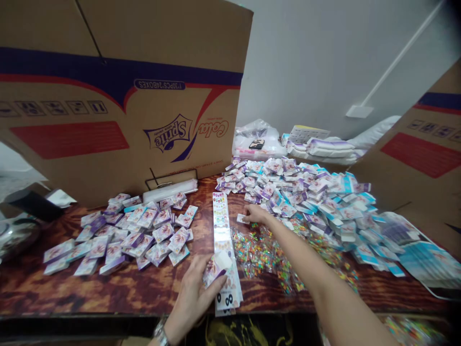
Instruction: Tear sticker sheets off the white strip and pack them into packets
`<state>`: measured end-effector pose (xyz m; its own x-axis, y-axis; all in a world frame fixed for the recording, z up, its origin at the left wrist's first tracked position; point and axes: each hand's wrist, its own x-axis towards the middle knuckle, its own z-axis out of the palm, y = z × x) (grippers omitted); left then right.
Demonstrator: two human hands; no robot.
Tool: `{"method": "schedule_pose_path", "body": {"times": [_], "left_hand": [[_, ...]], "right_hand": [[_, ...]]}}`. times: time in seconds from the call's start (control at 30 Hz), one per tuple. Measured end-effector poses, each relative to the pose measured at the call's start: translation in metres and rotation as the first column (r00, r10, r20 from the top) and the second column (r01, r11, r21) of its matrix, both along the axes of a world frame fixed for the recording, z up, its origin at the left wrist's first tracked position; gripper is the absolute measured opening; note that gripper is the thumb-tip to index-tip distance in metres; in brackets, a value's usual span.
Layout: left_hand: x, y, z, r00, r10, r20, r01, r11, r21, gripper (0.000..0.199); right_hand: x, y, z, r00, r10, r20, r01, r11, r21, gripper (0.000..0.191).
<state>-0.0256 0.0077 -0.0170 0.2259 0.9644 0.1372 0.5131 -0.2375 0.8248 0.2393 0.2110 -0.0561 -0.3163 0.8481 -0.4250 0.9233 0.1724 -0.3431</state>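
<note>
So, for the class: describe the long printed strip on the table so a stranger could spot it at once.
Start at the big upside-down Sprite carton behind the wooden table. Below it, between two heaps of small white-and-purple packets, lies a long, narrow printed strip. Unlike the scattered packets, it is one straight band, running toward the viewer beside the left hand.

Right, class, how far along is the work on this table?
Probably done: the flat packets at the view's left. In hand: the left hand holds one packet over a sticker strip; the right hand touches a small card. Still left: the big heap of white cards and the bagged colourful pieces.
</note>
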Motion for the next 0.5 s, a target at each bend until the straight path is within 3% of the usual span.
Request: {"method": "schedule_pose_path", "body": {"times": [0.2, 0.33, 0.5], "left_hand": [[-0.003, -0.001, -0.004, 0.998, 0.051, -0.022, -0.051, 0.999, 0.008, 0.042], [-0.007, 0.0, -0.005, 0.997, 0.08, -0.023, -0.079, 0.997, 0.022, 0.037], [-0.011, 0.005, -0.01, 0.996, 0.089, 0.003, -0.089, 0.992, 0.089, 0.034]], "right_hand": [[-0.009, -0.018, 0.01, 0.994, -0.041, -0.096, 0.053, 0.99, 0.128, 0.029], [-0.019, -0.042, 0.036, 0.979, -0.02, -0.202, 0.074, 0.961, 0.265, 0.025], [-0.042, -0.101, 0.076, 0.927, 0.164, -0.337, -0.005, 0.904, 0.427, 0.013]]}}
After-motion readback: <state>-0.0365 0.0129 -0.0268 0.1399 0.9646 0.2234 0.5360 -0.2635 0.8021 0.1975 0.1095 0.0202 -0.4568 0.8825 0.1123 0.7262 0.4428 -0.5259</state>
